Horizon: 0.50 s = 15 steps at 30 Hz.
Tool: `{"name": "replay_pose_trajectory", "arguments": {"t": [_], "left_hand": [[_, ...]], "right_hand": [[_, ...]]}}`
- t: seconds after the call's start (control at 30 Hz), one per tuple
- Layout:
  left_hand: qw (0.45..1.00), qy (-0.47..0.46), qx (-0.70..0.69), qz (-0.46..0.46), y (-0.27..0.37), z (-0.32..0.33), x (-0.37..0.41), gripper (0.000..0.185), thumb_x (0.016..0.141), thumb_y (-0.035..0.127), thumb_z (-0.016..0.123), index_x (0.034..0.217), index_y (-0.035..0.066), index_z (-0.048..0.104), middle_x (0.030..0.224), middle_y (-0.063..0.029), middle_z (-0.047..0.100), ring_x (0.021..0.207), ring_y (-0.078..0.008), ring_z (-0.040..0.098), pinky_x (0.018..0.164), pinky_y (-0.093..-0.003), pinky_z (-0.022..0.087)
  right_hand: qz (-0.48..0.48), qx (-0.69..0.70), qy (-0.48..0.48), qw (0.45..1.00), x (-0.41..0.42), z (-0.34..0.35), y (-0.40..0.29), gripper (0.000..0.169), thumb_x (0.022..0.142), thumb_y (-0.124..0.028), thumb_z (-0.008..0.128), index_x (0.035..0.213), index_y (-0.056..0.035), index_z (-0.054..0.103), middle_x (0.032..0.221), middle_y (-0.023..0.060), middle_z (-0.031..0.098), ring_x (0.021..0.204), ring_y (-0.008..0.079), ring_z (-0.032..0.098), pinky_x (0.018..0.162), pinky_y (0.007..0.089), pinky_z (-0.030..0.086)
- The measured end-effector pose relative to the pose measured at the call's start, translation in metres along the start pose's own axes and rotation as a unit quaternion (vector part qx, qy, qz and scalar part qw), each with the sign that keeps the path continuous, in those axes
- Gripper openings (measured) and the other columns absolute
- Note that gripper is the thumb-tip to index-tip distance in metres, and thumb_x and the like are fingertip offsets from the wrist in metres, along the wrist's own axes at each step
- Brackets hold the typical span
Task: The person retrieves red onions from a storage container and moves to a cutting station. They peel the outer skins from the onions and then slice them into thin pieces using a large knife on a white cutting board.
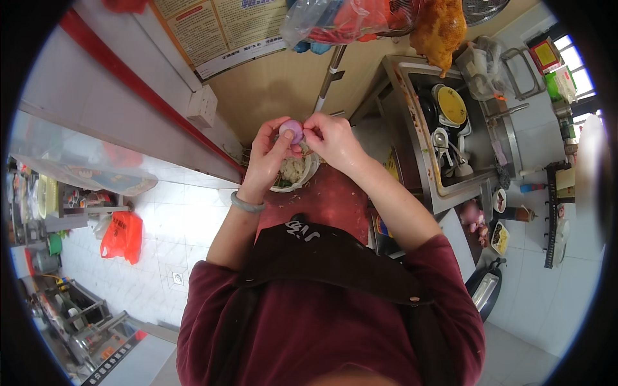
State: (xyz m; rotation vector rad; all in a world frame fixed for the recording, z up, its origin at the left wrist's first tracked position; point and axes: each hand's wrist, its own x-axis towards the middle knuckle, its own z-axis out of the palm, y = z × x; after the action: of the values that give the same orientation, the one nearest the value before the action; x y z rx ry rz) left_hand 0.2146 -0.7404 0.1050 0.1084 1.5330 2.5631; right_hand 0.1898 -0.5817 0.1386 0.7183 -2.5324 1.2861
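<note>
My left hand, with a grey bangle on the wrist, holds a smooth purple onion between thumb and fingers. Beside it my right hand has its thumb and forefinger pinched together at the onion's right side; whether anything is between those fingertips cannot be made out. Below both hands stands a white round container holding pale food scraps and some green pieces, partly hidden by the hands. Small bits lie on the dark red surface around it.
To the right, a steel sink holds dishes and utensils. Plastic bags and an orange-brown item hang above. A red bag is on the tiled floor at left. Purple onions lie near small bowls at far right.
</note>
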Motion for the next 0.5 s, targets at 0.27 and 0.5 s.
{"name": "replay_pose_trajectory", "arguments": {"t": [0.27,0.5], "left_hand": [[0.997,-0.038,-0.059,-0.04,0.001,-0.005,-0.005,0.032,0.094,0.016,0.043,0.124,0.002,0.041,0.105,-0.0106,0.054,0.078,-0.0156,0.056,0.068,-0.0289,0.051],[0.954,-0.047,-0.272,-0.112,0.002,-0.014,-0.003,0.035,0.094,0.019,0.042,0.127,0.007,0.04,0.114,-0.0151,0.053,0.081,-0.0182,0.053,0.067,-0.0272,0.045]], "right_hand": [[0.094,0.03,0.038,0.994,0.004,0.004,0.013,0.008,0.074,-0.008,0.06,0.073,-0.0007,0.056,0.065,0.0148,0.06,0.057,0.03,0.06,0.053,0.0361,0.048],[0.15,-0.021,0.073,0.986,0.019,0.024,0.073,0.02,0.081,-0.025,0.054,0.085,-0.0077,0.064,0.079,0.0151,0.065,0.075,0.0294,0.064,0.059,0.0379,0.051]]}}
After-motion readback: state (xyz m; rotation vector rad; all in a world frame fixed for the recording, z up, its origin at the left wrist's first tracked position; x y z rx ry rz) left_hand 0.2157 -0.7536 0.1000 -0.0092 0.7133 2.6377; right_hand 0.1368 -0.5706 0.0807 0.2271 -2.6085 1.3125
